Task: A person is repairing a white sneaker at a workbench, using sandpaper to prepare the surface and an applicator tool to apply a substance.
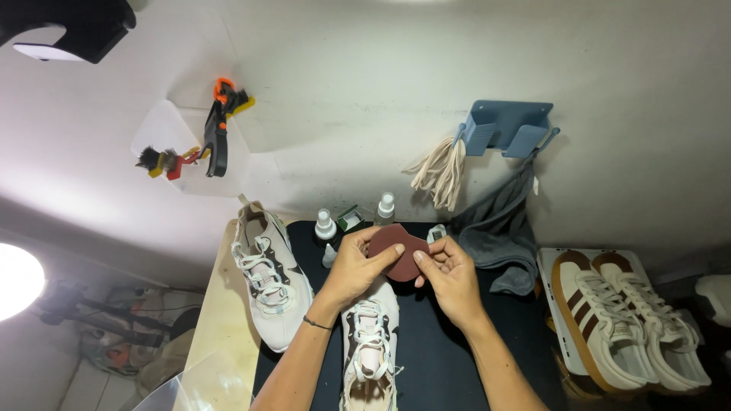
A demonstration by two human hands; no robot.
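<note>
Both my hands hold a round dark red-brown disc (396, 250), like a sanding or cleaning pad, above a dark mat (434, 342). My left hand (356, 266) grips its left edge, my right hand (449, 268) pinches its right edge. Directly below the hands a white sneaker with dark accents (369, 342) lies on the mat, toe pointing away from me. Its partner sneaker (268, 278) rests to the left, partly on the wooden table edge (217, 335).
Small spray bottles (326, 226) (385, 208) stand at the mat's far edge. A grey cloth (499, 236) hangs from a blue wall holder (506, 125) beside cream laces (442, 171). A cream-and-brown sneaker pair (624, 320) sits on a tray at right. Brushes hang on the wall (217, 129).
</note>
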